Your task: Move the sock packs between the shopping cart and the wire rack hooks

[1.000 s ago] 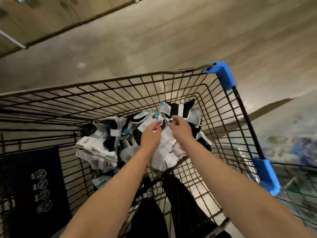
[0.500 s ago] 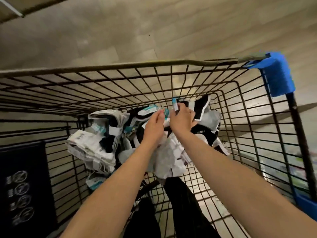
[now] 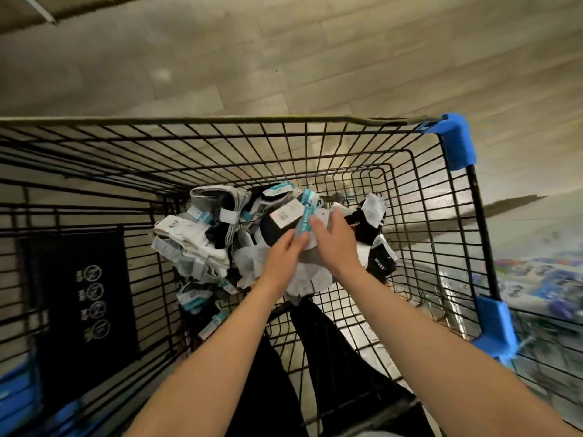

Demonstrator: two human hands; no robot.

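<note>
Black wire shopping cart (image 3: 315,143), thin rod grid, blue plastic corner guards (image 3: 459,143) on right rim. Floor beneath: pale wood-look planks, matte.

Heap of packaged socks (image 3: 202,244) in basket's far middle, soft knit in white, grey and black, bound with paper bands. Black pairs printed "SPORT" (image 3: 380,263) at heap's right edge, close to right wall.

Left hand (image 3: 284,257) reaching in from below, fingers curled, pinching lower end of teal paper band (image 3: 305,220), a narrow glossy strip standing roughly upright. Right hand (image 3: 336,244) just beside it, thumb against the band, fingers curved over a white-grey sock bundle (image 3: 307,272); firm grip or mere rest, cannot tell. Band and bundle on top of heap, at its centre. White barcode tag (image 3: 285,214) just left of band.

Open mesh bottom right of heap, and between heap and far wall. Left side crowded: more banded pairs stacked, some spilled toward near wall. Dark panel with round pictograms (image 3: 85,298) on cart's left wall. Dark trouser legs visible through near mesh.
</note>
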